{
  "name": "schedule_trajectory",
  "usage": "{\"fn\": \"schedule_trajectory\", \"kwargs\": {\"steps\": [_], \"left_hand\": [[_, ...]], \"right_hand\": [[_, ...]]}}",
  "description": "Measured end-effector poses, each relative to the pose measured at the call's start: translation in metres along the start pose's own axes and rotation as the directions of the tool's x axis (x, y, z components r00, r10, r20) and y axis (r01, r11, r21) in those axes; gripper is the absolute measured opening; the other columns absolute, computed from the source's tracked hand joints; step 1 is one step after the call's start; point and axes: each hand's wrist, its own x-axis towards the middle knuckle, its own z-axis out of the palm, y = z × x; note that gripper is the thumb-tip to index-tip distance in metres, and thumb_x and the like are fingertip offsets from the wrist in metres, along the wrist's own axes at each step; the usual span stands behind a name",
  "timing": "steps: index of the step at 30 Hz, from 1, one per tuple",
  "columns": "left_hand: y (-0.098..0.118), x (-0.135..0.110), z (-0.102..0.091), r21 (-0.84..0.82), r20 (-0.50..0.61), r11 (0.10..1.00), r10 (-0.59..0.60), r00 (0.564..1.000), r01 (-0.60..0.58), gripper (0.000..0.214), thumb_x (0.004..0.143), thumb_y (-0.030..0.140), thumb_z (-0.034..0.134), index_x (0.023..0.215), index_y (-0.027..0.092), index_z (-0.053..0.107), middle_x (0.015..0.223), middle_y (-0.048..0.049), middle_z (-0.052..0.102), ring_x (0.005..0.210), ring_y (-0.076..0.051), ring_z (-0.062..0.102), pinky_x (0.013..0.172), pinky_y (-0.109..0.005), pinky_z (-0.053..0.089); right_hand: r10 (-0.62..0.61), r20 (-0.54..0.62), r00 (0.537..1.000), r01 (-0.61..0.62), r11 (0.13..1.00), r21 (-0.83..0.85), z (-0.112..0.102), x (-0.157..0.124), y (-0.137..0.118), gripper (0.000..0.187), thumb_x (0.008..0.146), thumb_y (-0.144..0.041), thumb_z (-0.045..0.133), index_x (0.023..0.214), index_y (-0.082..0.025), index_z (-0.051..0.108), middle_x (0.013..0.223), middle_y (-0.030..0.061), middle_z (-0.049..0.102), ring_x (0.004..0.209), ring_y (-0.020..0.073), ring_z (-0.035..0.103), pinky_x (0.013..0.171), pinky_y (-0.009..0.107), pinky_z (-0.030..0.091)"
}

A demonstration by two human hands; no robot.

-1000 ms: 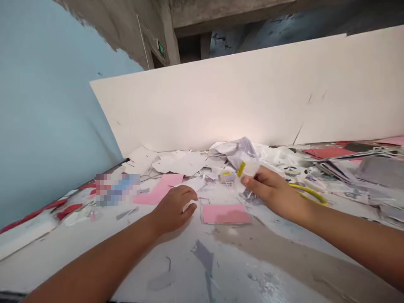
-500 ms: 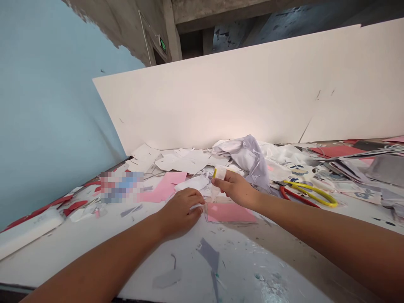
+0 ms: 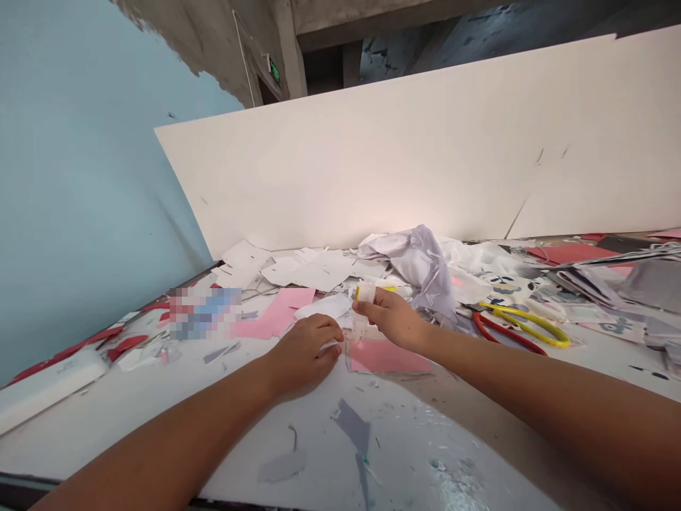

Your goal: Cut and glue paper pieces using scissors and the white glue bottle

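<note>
My left hand (image 3: 306, 353) rests on the white table, fingers curled and the thumb below them. Its fingertips meet the left edge of a flat pink piece of paper (image 3: 391, 357); the exact contact is partly hidden. My right hand (image 3: 396, 316) is closed around a small whitish squeeze bottle (image 3: 367, 293) with a yellow band near its upper end. The bottle is held above the pink paper's upper left part, its lower end pointing down. Just behind my left fingers lies a white scrap (image 3: 325, 307).
Red-and-yellow-handled scissors (image 3: 524, 328) lie right of my right hand. Grey-lilac cloth (image 3: 428, 273), white paper sheets (image 3: 313, 270) and another pink sheet (image 3: 274, 314) are heaped behind. A large white board (image 3: 372, 163) stands along the back, and a long white box (image 3: 58, 385) is at left.
My right hand and the bottle have shifted slightly left over the pink paper. My left hand has stayed almost in place.
</note>
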Motion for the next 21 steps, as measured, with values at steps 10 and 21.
{"fn": "schedule_trajectory", "kwargs": {"steps": [10,21], "left_hand": [[0.0029,-0.0001,-0.0009,0.005,0.004,1.000,-0.012,1.000,0.012,0.019,0.078,0.020,0.040,0.085,0.022,0.057,0.099,-0.0031,0.057,0.094,-0.017,0.051,0.083,-0.032,0.043],[0.0032,0.0002,-0.0020,0.019,-0.010,1.000,0.022,1.000,-0.022,0.019,0.079,0.022,0.039,0.083,0.021,0.058,0.097,-0.0053,0.059,0.092,-0.018,0.052,0.081,-0.033,0.044]], "right_hand": [[0.000,-0.007,1.000,0.000,1.000,0.008,0.0021,0.0009,-0.0015,0.024,0.073,-0.040,0.048,0.062,-0.020,0.037,0.058,-0.0049,0.035,0.056,0.0101,0.035,0.053,0.024,0.029],[-0.018,-0.008,1.000,0.018,1.000,0.016,0.0025,0.0020,-0.0011,0.023,0.071,-0.038,0.047,0.061,-0.020,0.038,0.058,-0.0042,0.035,0.055,0.0104,0.034,0.052,0.024,0.029]]}}
